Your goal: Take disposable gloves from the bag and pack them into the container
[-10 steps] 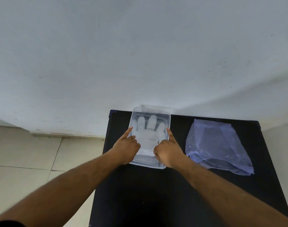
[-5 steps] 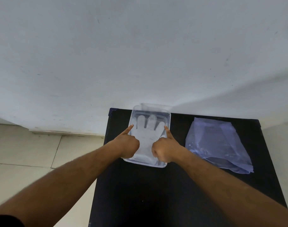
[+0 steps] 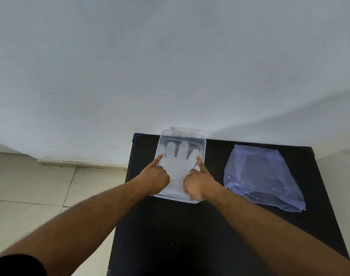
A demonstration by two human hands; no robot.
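A clear plastic container (image 3: 202,140) stands at the far edge of the black table. A translucent white disposable glove (image 3: 178,166) lies flat inside it, fingers pointing away from me. My left hand (image 3: 154,177) rests on the glove's left side, index finger stretched out and the other fingers curled. My right hand (image 3: 198,181) mirrors it on the right side, index finger pressing near the glove's edge. Neither hand grips anything. To the right lies the crumpled bluish plastic bag (image 3: 259,176).
The black table (image 3: 180,236) stands against a white wall (image 3: 170,66); its left edge drops to a tiled floor (image 3: 30,192). A clear lid (image 3: 188,130) leans behind the container.
Both hands have slid slightly forward over the glove, index fingers reaching further toward the glove's fingers. The view has tilted a little.
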